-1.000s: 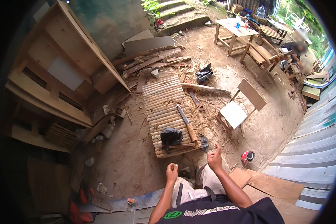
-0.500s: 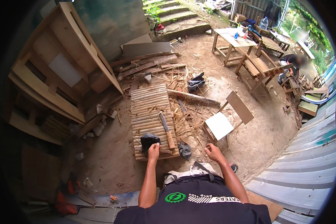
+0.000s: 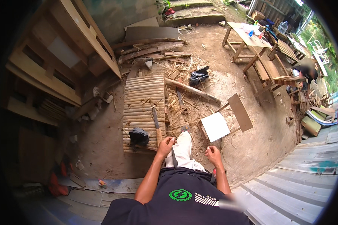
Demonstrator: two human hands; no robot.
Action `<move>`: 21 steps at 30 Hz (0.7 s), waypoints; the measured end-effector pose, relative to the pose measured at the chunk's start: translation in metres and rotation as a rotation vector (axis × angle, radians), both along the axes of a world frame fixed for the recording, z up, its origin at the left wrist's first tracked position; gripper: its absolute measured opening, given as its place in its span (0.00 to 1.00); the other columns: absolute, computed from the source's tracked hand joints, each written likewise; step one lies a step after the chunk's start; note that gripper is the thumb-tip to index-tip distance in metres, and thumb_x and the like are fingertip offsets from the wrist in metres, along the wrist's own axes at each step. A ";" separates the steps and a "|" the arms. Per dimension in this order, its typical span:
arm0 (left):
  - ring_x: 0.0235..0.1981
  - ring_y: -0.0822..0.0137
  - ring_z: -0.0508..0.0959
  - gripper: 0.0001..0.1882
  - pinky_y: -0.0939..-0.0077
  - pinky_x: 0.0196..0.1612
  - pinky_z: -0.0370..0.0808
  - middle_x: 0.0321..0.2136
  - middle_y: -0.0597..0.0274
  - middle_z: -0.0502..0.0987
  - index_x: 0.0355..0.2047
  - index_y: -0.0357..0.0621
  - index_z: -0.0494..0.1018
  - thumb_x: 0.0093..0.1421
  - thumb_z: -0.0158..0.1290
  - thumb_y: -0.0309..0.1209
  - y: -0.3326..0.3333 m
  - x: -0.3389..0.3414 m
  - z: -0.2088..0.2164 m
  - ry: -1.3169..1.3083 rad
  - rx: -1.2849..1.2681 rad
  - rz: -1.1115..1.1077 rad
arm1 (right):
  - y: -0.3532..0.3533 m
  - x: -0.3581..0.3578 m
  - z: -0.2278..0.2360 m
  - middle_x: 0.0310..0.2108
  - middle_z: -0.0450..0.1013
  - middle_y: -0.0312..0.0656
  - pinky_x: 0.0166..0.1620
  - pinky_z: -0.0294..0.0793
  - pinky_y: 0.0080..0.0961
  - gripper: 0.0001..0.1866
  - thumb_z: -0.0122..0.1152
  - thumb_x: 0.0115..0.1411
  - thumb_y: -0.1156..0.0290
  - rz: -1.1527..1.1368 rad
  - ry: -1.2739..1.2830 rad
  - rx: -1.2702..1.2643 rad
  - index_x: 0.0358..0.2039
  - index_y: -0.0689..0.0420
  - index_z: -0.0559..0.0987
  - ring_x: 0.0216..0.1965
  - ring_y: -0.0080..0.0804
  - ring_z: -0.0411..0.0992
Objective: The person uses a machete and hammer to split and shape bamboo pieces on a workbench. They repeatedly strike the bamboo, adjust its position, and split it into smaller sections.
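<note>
My left hand (image 3: 166, 146) is closed, fingers curled, beside the near right corner of a bench top of round wooden slats (image 3: 142, 98). Nothing shows in it. A large knife (image 3: 156, 123) with a dark blade and wooden handle lies on the slats just beyond that hand. Left of the knife's handle sits a crumpled black plastic bag (image 3: 138, 137). My right hand (image 3: 214, 155) hangs with curled fingers near a chair with a white seat (image 3: 215, 127), apart from it, and no object is visible in it. One of my legs, in light trousers (image 3: 184, 149), extends forward between the hands.
A wooden pole (image 3: 193, 91), straw-like scraps and another black plastic bag (image 3: 199, 75) lie beyond the bench. Tall wooden cabinet frames (image 3: 45, 63) stand at left. A table (image 3: 248, 36) and wooden chairs are far right, where another person (image 3: 305, 73) bends over. Corrugated metal sheets (image 3: 304, 170) line the right.
My left hand has moved right, away from the black bag, which stays on the slats. A leg has come forward beside the bench. The whole view has shifted.
</note>
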State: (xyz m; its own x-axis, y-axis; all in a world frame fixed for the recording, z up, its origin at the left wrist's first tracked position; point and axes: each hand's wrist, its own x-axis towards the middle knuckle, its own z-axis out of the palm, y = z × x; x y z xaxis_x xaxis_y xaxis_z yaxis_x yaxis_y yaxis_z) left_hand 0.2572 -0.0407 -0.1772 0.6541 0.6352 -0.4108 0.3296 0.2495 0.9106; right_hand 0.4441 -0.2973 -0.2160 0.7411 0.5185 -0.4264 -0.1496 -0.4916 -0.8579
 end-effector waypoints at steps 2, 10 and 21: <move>0.38 0.70 0.80 0.15 0.74 0.45 0.77 0.35 0.58 0.82 0.44 0.33 0.76 0.71 0.50 0.35 0.018 0.024 -0.008 -0.027 -0.032 0.026 | 0.007 0.015 0.002 0.33 0.79 0.46 0.35 0.77 0.26 0.15 0.58 0.67 0.65 0.065 0.016 -0.011 0.44 0.66 0.78 0.29 0.29 0.80; 0.37 0.72 0.80 0.14 0.76 0.45 0.76 0.36 0.61 0.82 0.44 0.35 0.78 0.71 0.50 0.35 0.119 0.146 -0.001 -0.041 0.052 0.090 | 0.091 0.158 -0.016 0.32 0.79 0.48 0.33 0.78 0.26 0.16 0.57 0.67 0.65 0.202 -0.172 -0.223 0.42 0.69 0.77 0.28 0.29 0.79; 0.36 0.72 0.79 0.14 0.75 0.44 0.75 0.33 0.62 0.82 0.40 0.36 0.78 0.69 0.51 0.36 0.258 0.201 -0.010 -0.076 0.112 0.323 | 0.268 0.315 0.030 0.29 0.78 0.41 0.30 0.76 0.22 0.12 0.60 0.66 0.65 0.170 -0.151 -0.032 0.38 0.63 0.77 0.27 0.25 0.77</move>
State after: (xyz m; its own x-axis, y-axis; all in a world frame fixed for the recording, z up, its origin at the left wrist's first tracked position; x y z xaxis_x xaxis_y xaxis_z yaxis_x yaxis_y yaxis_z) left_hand 0.4582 0.2177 -0.1869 0.4379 0.8528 -0.2846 0.1805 0.2267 0.9571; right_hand 0.7592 -0.0289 -0.1865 0.7010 0.6296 -0.3349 0.0671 -0.5258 -0.8480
